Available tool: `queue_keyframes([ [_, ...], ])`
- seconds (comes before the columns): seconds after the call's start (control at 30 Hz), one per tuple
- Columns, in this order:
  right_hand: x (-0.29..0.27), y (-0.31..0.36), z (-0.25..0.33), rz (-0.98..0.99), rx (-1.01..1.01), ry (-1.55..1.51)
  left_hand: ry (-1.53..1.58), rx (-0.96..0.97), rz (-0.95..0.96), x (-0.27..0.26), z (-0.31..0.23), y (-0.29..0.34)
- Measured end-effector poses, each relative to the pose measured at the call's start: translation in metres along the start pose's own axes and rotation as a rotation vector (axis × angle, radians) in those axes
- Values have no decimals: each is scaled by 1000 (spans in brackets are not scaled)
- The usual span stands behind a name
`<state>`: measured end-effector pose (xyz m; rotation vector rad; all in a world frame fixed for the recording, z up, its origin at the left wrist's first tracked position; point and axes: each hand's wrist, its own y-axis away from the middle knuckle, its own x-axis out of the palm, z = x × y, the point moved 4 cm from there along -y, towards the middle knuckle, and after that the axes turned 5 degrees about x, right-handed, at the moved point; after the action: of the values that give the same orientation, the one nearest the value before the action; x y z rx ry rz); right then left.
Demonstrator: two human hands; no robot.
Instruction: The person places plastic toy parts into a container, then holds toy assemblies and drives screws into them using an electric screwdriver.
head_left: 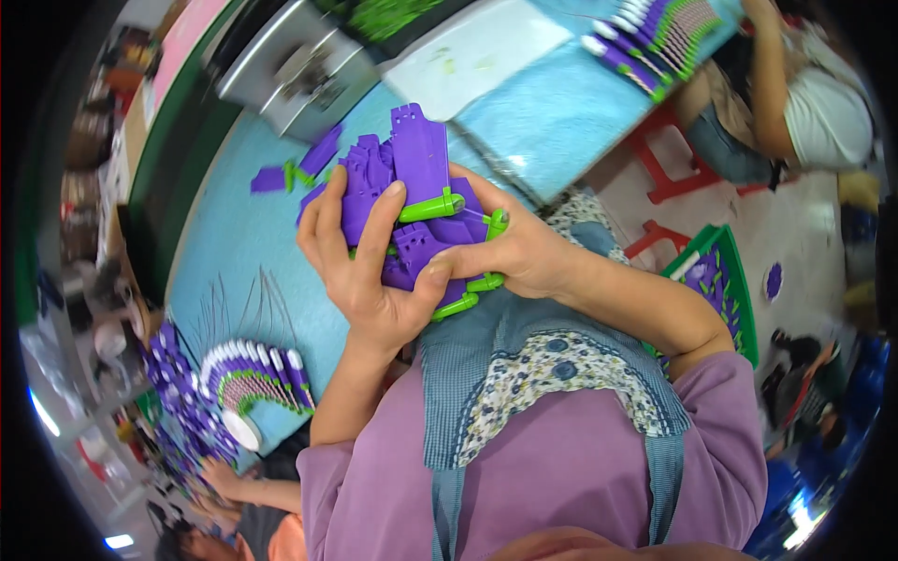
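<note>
Both my hands grip one bunch of flat purple plastic pieces with green rod-shaped ends (pixel 421 154), held up over the table. My left hand (pixel 360 271) has its fingers curved over the left side of the bunch, the thumb pressing from below. My right hand (pixel 514 243) clasps the right side, its thumb lying across the lower pieces next to the green ends. Its other fingers are mostly hidden behind the bunch. A few loose purple and green pieces (pixel 299 175) lie on the table just beyond my left hand.
The blue table (pixel 224 234) holds a metal machine (pixel 297 75) at the back. Rows of white-tipped purple pieces (pixel 257 374) lie left and far right (pixel 659 42). A green crate (pixel 744 318) of purple parts stands at right, near red stools (pixel 669 154). Co-workers sit on both sides.
</note>
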<state>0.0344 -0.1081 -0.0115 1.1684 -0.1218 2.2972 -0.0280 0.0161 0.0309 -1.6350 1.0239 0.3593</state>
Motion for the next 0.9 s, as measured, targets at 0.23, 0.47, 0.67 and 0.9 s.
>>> queue_keyframes([
  [0.23, -56, 147, 52, -332, -484, 47, 265, 541, 85, 85, -129, -59],
  [0.47, -130, 329, -13, -843, -928, -253, 714, 955, 384, 187, -304, -30],
  [0.67, -193, 439, -103, -1041, -1328, -482, 924, 1257, 750, 260, -421, 58],
  [0.9, -291, 555, -251, -1358, -1583, -724, 822, 1229, 948, 260, -413, 33],
])
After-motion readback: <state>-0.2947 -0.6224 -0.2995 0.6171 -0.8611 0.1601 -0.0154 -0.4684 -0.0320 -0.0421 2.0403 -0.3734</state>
